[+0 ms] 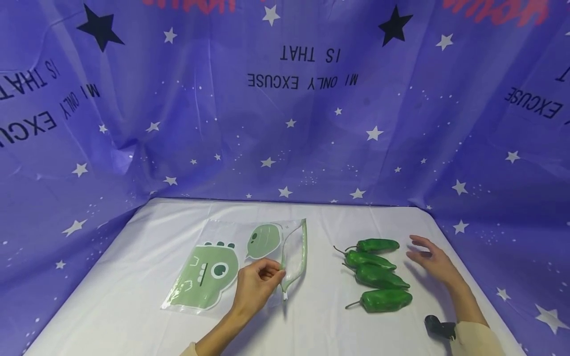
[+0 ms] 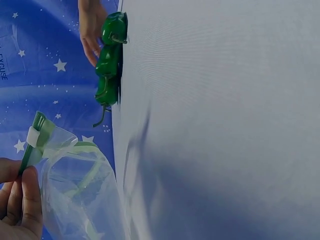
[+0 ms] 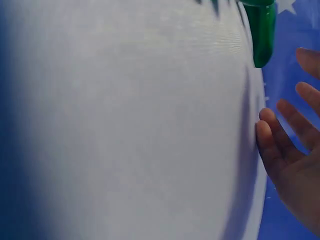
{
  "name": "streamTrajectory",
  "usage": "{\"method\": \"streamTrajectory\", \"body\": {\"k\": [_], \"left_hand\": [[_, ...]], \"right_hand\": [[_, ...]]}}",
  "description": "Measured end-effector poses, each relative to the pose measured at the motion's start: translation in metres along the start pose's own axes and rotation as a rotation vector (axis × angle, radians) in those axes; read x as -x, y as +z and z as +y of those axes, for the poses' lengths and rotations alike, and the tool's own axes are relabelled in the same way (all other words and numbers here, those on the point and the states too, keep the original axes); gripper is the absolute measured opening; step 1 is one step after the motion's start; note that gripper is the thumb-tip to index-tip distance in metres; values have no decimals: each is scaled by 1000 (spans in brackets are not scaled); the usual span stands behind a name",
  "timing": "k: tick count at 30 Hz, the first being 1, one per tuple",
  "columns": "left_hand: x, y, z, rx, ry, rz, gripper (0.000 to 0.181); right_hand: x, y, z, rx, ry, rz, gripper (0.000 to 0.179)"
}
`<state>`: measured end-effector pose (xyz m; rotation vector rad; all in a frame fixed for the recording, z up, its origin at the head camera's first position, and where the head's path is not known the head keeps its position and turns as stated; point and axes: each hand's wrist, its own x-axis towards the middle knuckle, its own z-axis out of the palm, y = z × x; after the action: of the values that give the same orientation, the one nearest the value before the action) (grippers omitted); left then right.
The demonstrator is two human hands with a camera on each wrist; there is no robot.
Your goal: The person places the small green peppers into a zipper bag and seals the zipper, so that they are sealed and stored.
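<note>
My left hand (image 1: 257,287) pinches the green edge of a clear zip bag (image 1: 245,269) printed with a green dinosaur. Its mouth is spread apart toward the right, and a white slider (image 2: 33,137) sits on the strip just above my fingertips. To the right of the bag, several green peppers (image 1: 378,276) lie in a column with their stems pointing left. My right hand (image 1: 434,262) hovers just right of the upper peppers, holding nothing, its fingers spread. In the right wrist view one pepper (image 3: 262,37) shows beyond those fingers.
A white cloth (image 1: 327,326) covers the table. Blue curtains (image 1: 276,138) with stars and lettering rise along its back and sides. A dark wrist camera (image 1: 438,327) is strapped by the right sleeve (image 1: 475,340).
</note>
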<state>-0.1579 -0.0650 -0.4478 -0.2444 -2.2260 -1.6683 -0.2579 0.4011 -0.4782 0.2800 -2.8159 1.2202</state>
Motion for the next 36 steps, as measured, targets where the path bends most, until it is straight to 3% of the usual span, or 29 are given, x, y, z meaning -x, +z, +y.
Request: {"method": "streamTrajectory", "body": {"k": [8, 13, 20, 27, 34, 36], "left_hand": [[0, 1, -2, -7, 30, -8, 13], [1, 2, -3, -16, 7, -21, 14], [0, 4, -5, -17, 9, -22, 17], [-1, 5, -3, 12, 12, -20, 14], [5, 1, 35, -10, -13, -40, 13], [6, 1, 36, 2, -14, -46, 12]], "right_hand": [[-14, 4, 12, -39, 21, -49, 67], [-18, 4, 15, -106, 34, -70, 67], [-25, 6, 15, -98, 56, -36, 65], [-33, 8, 7, -80, -5, -39, 58], [-35, 16, 10, -61, 30, -66, 52], [-35, 18, 12, -44, 51, -66, 51]]}}
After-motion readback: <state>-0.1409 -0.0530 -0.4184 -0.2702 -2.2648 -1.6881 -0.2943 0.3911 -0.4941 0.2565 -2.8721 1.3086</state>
